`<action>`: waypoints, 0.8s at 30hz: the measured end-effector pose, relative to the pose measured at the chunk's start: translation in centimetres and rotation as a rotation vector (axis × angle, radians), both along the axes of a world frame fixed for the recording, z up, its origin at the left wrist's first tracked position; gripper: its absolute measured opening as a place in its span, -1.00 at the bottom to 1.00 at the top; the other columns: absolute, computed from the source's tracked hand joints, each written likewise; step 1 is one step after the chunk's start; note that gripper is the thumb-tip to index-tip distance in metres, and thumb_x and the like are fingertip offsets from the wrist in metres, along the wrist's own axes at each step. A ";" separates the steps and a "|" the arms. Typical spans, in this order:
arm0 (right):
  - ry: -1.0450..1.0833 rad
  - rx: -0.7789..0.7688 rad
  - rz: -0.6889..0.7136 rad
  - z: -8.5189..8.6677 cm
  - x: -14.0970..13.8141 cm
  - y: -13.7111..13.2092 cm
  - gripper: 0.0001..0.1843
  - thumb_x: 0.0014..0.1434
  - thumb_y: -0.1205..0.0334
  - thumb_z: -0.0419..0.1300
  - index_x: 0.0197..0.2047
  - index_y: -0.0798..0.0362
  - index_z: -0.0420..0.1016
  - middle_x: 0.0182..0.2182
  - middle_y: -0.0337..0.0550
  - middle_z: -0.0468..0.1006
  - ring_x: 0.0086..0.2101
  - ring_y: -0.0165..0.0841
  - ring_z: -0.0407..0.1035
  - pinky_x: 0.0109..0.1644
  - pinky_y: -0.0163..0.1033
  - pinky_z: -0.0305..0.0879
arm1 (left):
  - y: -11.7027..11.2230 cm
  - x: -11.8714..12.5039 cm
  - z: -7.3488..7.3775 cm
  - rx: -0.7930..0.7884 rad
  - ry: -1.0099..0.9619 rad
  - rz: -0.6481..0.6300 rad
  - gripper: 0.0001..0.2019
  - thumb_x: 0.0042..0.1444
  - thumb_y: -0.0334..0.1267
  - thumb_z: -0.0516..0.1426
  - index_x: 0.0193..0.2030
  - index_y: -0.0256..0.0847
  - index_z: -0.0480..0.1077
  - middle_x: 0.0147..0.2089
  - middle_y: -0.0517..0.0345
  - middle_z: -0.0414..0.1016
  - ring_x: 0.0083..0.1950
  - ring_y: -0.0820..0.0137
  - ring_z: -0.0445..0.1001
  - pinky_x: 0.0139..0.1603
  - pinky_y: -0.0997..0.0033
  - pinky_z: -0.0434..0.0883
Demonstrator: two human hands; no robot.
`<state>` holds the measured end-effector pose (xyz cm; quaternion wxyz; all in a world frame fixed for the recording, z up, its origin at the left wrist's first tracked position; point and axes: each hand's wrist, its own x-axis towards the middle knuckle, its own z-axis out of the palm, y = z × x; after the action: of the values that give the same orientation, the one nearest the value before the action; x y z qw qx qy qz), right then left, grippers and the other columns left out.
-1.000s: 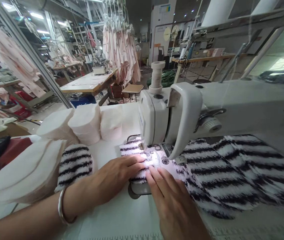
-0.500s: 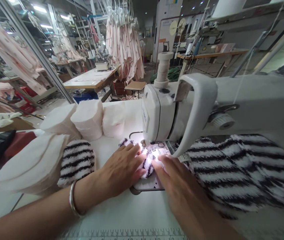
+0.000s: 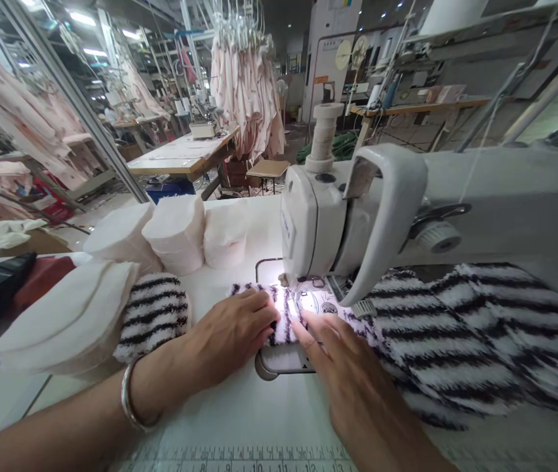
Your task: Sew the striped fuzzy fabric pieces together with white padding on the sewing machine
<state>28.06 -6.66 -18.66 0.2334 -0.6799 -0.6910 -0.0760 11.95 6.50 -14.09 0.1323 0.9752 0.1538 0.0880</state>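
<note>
At the needle of a white sewing machine (image 3: 313,223) lies a piece of black-and-white striped plush fabric (image 3: 286,331), lit by the machine's lamp. My left hand (image 3: 232,331), with a silver bangle on its wrist, has its fingers and thumb closed on the piece's left part. My right hand (image 3: 345,357) rests on the fabric just right of the needle, fingers stretched out and holding nothing. A printed patch with small drawings shows beyond those fingers. The presser foot is partly lost in the glare. More striped plush fabric (image 3: 475,334) lies bunched under the machine arm.
Left of the machine stand several stacks of white padding pieces (image 3: 175,233), with a striped plush piece (image 3: 153,314) beside them. A printed ruler (image 3: 259,455) runs along the table's front edge. Behind are another worktable (image 3: 180,157) and hanging pink garments (image 3: 246,98).
My left hand has shifted left and slightly down, and the striped fabric near the needle lies flatter. More of the printed patch shows. My right hand has moved slightly, its fingers still stretched out.
</note>
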 end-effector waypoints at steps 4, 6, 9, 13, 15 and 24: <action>0.042 0.010 0.006 0.6 -0.2 0.5 -0.48 0.22 0.55 -0.19 0.08 0.05 0.39 -0.08 -0.01 0.40 -0.06 -0.21 0.26 -0.05 -0.03 0.31 | -0.3 0.3 0.1 0.000 -0.018 0.020 -0.85 0.25 -0.40 0.00 -0.09 -0.28 0.34 -0.08 -0.06 0.36 -0.07 0.23 0.36 -0.10 0.15 0.44; 0.034 0.011 -0.025 0.7 -1.0 0.3 -0.43 0.16 0.60 -0.20 0.10 0.06 0.37 -0.12 -0.02 0.38 -0.11 -0.23 0.27 -0.09 -0.06 0.33 | 0.0 0.0 0.3 -0.014 -0.025 -0.025 -0.81 0.26 -0.41 -0.02 -0.05 -0.28 0.34 -0.04 -0.08 0.36 -0.03 0.25 0.36 -0.04 0.16 0.43; 0.006 0.009 -0.079 0.3 -1.8 -0.1 -0.34 0.06 0.66 -0.20 0.12 0.03 0.36 -0.16 -0.04 0.37 -0.12 -0.22 0.28 -0.13 -0.07 0.33 | 0.7 -0.9 0.6 -0.064 0.004 -0.123 -0.74 0.30 -0.45 -0.09 0.03 -0.24 0.31 -0.02 -0.04 0.40 -0.01 0.32 0.39 0.03 0.23 0.41; -0.028 -0.010 -0.081 0.5 -1.0 0.2 -0.33 0.02 0.68 -0.15 0.08 0.00 0.41 -0.16 -0.05 0.37 -0.12 -0.20 0.27 -0.10 -0.04 0.33 | 0.7 -1.5 0.5 -0.090 -0.017 -0.114 -0.75 0.28 -0.44 -0.06 0.02 -0.21 0.32 0.03 -0.01 0.40 0.01 0.34 0.40 0.04 0.27 0.41; -0.032 -0.009 -0.074 1.0 -0.2 0.7 -0.38 0.06 0.64 -0.13 0.03 -0.04 0.44 -0.17 -0.05 0.39 -0.14 -0.20 0.29 -0.11 -0.04 0.33 | 0.1 -1.2 0.1 -0.082 -0.042 -0.080 -0.78 0.27 -0.43 -0.03 -0.01 -0.21 0.34 0.01 -0.01 0.39 0.01 0.31 0.38 0.01 0.25 0.42; -0.082 0.047 -0.042 2.2 0.4 -0.3 -0.43 0.05 0.64 -0.14 0.02 0.07 0.42 -0.17 -0.01 0.39 -0.15 -0.23 0.31 -0.10 -0.10 0.36 | -2.6 1.1 -0.6 0.027 -0.141 0.084 -0.85 0.23 -0.33 0.06 -0.07 -0.26 0.33 -0.11 -0.06 0.36 -0.06 0.19 0.33 -0.12 0.11 0.46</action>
<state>28.47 -6.94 -16.46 0.2194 -0.6850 -0.6834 -0.1250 13.06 3.89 -14.72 0.1258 0.9610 0.1834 0.1641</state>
